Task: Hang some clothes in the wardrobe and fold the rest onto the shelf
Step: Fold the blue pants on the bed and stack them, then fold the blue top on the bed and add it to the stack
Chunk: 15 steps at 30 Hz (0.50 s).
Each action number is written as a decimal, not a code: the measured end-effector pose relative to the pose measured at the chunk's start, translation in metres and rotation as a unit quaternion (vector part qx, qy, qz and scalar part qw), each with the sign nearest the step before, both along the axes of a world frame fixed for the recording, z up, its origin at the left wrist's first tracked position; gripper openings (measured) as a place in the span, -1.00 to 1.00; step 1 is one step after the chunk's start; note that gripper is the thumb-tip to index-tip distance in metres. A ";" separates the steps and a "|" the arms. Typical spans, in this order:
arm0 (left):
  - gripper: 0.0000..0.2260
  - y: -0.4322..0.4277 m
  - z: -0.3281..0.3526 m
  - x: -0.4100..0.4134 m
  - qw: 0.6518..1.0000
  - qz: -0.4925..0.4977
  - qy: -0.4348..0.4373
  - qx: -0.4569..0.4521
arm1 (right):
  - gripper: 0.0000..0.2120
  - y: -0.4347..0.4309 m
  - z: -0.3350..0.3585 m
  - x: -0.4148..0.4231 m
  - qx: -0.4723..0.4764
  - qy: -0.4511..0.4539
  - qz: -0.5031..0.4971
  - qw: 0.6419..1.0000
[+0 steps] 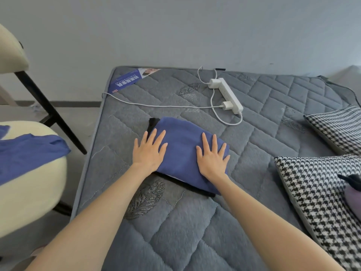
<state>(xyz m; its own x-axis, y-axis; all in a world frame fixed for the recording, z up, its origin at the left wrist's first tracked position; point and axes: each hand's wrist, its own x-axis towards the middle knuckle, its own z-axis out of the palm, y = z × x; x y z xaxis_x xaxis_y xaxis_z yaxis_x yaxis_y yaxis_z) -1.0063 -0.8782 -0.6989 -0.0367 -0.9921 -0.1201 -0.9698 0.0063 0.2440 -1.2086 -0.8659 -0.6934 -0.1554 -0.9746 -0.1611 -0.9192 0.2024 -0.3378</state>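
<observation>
A folded blue garment [182, 145] lies on the grey quilted mattress [195, 222], on top of a folded black garment [187, 185] whose edges stick out at the front and the back left. My left hand [149, 150] presses flat on the blue garment's left end, fingers spread. My right hand [212, 156] presses flat on its right end, fingers straight. Another blue garment [29, 153] is draped over the cream chair [29, 202] to the left.
A white power strip [227, 94] with a plugged charger and cables lies at the back of the mattress. Two houndstooth pillows [322, 202] sit at the right, with a purple and dark cloth [353, 192] on the nearer one. The chair's black legs stand left of the bed.
</observation>
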 end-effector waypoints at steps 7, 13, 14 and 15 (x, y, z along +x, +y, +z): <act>-0.58 0.026 0.040 0.030 0.996 0.019 0.029 -0.087 | -0.57 0.004 0.054 0.030 -0.136 -0.013 0.046 0.990; -0.61 0.070 0.075 0.079 0.978 0.065 0.090 -0.175 | -0.64 0.022 0.097 0.089 -0.190 -0.140 0.123 0.964; -0.61 0.079 0.078 0.090 0.976 0.081 0.095 -0.181 | -0.65 0.027 0.100 0.101 -0.193 -0.152 0.138 0.959; -0.61 0.089 0.082 0.101 0.972 0.097 0.102 -0.186 | -0.66 0.031 0.102 0.113 -0.197 -0.160 0.156 0.955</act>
